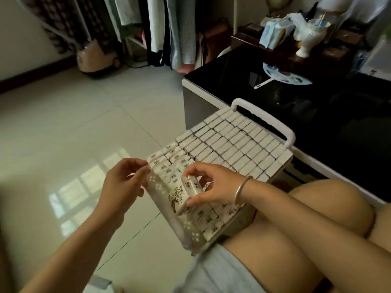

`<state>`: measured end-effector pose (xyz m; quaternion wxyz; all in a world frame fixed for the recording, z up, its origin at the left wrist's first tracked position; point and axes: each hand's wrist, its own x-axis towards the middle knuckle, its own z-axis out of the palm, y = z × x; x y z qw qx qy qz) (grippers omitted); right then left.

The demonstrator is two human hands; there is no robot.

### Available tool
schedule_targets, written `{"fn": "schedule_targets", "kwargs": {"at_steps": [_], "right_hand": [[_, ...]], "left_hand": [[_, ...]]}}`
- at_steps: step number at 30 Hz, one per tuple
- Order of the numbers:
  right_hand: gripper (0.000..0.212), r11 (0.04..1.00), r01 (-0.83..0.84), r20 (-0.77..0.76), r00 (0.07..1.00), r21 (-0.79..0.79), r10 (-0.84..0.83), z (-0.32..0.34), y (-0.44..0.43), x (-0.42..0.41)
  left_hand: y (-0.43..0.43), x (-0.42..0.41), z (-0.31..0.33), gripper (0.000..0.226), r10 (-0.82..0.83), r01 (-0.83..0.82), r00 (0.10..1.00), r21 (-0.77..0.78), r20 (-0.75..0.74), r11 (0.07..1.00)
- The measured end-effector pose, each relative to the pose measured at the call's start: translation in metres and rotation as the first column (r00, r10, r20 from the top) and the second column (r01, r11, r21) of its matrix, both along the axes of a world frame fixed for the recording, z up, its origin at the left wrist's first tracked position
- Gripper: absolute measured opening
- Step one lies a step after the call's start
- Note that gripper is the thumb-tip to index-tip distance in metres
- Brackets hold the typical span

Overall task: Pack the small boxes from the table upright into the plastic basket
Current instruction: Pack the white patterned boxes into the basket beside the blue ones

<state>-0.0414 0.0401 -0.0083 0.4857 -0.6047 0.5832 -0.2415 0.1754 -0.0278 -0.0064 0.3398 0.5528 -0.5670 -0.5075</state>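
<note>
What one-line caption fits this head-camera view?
The right hand holds a small box over the nearly full plastic basket, the left hand holding its wall.

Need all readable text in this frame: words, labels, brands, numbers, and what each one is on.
Nothing here can be read as text.
Small box in the right hand: dark print and a logo-like mark, too blurred to read.
Printed box ends in the near rows of the plastic basket: marks too small to read.
Packets on the black table: no legible text.
</note>
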Motion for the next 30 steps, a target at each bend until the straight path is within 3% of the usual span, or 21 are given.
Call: {"fn": "schedule_targets", "kwargs": {"at_steps": [5,8,12,15,30], "right_hand": [[0.055,0.998,-0.054,-0.014,0.998,0.029,0.055,-0.015,-0.006,0.017],[0.06,0.992,-0.127,-0.141,0.982,0.002,0.126,-0.016,-0.007,0.023],[0.061,0.974,-0.225,-0.277,0.938,-0.021,0.21,-0.01,-0.012,0.026],[0.059,0.961,-0.276,-0.318,0.912,-0.009,0.259,-0.006,-0.014,0.025],[0.058,0.932,-0.363,-0.457,0.83,-0.005,0.321,-0.003,0.001,0.024]], "left_hand": [[0.017,0.007,-0.01,0.018,0.213,-0.21,0.963,0.035,-0.163,0.977],[0.025,0.012,-0.016,0.017,0.243,-0.222,0.955,0.135,-0.17,0.966],[0.034,0.013,-0.028,0.016,0.075,-0.025,0.992,0.415,-0.104,0.91],[0.039,0.011,-0.032,0.021,-0.005,0.049,0.996,0.502,-0.089,0.863],[0.035,0.009,-0.028,0.02,-0.35,0.305,0.937,0.542,-0.022,0.783]]}}
